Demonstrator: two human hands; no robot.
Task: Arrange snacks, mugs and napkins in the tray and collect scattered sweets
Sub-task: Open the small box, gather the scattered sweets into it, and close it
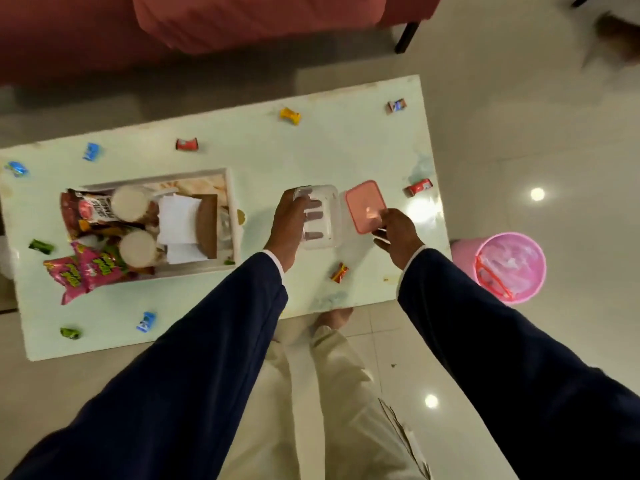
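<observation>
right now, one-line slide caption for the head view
Left hand grips clear container, right hand holds pink lid.

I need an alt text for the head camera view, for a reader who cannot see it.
A person's left hand grips a clear plastic container on a pale table while the right hand holds its pink lid beside it. Left of them, a tray holds snack packets, mugs and napkins; wrapped sweets lie scattered around.

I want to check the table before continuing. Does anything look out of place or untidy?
Yes. Wrapped sweets lie scattered over the table, such as a yellow sweet near the far edge. A pink snack packet hangs over the rim of the tray instead of lying inside.
</observation>
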